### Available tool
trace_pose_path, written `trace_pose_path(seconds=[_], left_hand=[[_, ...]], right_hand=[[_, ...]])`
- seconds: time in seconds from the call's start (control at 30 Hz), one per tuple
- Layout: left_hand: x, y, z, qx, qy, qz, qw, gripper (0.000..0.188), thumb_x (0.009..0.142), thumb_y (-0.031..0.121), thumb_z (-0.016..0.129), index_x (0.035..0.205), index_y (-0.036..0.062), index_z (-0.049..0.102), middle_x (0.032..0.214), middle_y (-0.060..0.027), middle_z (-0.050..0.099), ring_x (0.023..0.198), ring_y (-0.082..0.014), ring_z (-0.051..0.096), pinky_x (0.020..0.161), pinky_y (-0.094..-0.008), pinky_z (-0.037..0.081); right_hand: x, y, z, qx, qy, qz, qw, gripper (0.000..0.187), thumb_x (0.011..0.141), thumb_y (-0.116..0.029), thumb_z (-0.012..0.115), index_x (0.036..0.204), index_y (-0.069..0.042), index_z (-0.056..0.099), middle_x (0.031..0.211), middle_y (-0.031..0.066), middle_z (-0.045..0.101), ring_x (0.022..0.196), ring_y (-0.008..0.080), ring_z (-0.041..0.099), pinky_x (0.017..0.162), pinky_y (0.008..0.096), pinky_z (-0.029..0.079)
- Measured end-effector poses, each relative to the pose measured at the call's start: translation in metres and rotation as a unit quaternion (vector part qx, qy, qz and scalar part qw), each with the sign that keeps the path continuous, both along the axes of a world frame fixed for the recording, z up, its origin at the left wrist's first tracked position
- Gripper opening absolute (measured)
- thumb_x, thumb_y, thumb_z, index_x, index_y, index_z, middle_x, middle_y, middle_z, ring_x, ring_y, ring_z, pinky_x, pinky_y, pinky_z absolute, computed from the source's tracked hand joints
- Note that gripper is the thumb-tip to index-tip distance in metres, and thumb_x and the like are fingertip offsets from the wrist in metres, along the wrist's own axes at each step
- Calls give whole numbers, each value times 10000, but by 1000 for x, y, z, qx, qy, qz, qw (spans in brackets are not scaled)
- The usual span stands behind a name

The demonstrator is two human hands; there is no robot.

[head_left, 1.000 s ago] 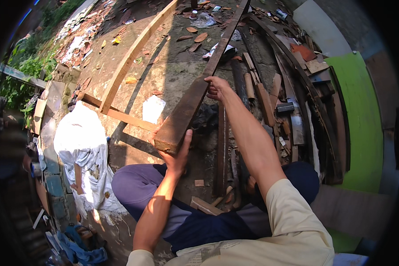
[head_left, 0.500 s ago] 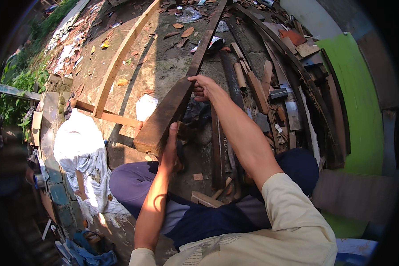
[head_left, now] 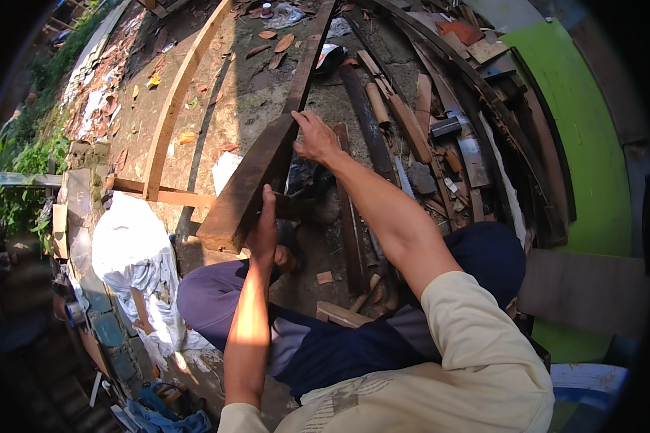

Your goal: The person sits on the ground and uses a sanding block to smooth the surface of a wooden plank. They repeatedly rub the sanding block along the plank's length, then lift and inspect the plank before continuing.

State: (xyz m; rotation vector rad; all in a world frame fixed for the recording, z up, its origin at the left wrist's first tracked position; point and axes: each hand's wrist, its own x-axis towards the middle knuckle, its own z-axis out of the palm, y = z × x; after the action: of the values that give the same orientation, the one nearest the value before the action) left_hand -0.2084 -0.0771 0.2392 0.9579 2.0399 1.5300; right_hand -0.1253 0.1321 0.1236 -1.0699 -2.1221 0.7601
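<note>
A thick dark brown wooden beam (head_left: 247, 184) slants away from me, its squared near end close to my left knee. My left hand (head_left: 263, 229) grips it from the right side near that end, thumb up along the side and the other fingers hidden underneath. Farther along, my right hand (head_left: 316, 137) holds the beam's right edge with its fingertips, where the thick part meets a narrower dark length (head_left: 312, 61) running to the top of the view. A pale wooden crosspiece (head_left: 173, 195) lies beyond the near end, beside a long light-coloured batten (head_left: 177, 101).
A white sack (head_left: 130, 242) lies left by a low block wall (head_left: 108, 328). On the right are a hammer head (head_left: 445, 128), a saw blade (head_left: 404, 177), several timber offcuts and a green panel (head_left: 577, 130). A short wood piece (head_left: 339, 315) lies between my legs.
The whole view has shifted a little, so the beam and both hands appear farther left. My right hand's fingers look less curled under at the beam's edge; both hands stay on it.
</note>
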Motion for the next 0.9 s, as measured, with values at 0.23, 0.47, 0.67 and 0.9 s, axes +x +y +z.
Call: trace_pose_path(seconds=[0.23, 0.47, 0.67, 0.9], left_hand=[[-1, 6, -3, -3, 16, 6, 1000, 351, 951, 239, 758, 1173, -26, 693, 1132, -115, 719, 1021, -199, 679, 916, -346, 527], [-2, 7, -7, -25, -7, 17, 1000, 361, 936, 196, 767, 1200, -31, 671, 1137, -125, 710, 1035, -203, 679, 923, -352, 530], [-4, 4, -6, -43, 4, 15, 999, 443, 926, 230, 776, 1257, -27, 631, 1178, -152, 687, 1102, -243, 655, 978, -373, 504], [-51, -42, -28, -151, 158, -122, 968, 428, 964, 232, 682, 1314, -3, 610, 1282, -156, 663, 1225, -293, 607, 1062, -408, 449]], right_hand=[[17, 23, 11, 2, -91, 70, 993, 721, 823, -247, 812, 1449, -44, 516, 1294, 174, 607, 1257, 377, 564, 1059, 443, 482], [15, 41, 0, -134, -22, 86, 987, 666, 846, -170, 782, 1461, -42, 561, 1178, 134, 660, 1057, 281, 663, 918, 373, 557], [-1, 25, 8, -480, 239, -53, 842, 591, 934, -222, 639, 1508, -121, 544, 1106, 21, 678, 947, 146, 639, 769, 363, 592], [-14, 6, 43, -544, 244, -107, 796, 698, 939, -323, 696, 1571, -167, 443, 1331, 151, 631, 1059, 305, 678, 682, 461, 652]])
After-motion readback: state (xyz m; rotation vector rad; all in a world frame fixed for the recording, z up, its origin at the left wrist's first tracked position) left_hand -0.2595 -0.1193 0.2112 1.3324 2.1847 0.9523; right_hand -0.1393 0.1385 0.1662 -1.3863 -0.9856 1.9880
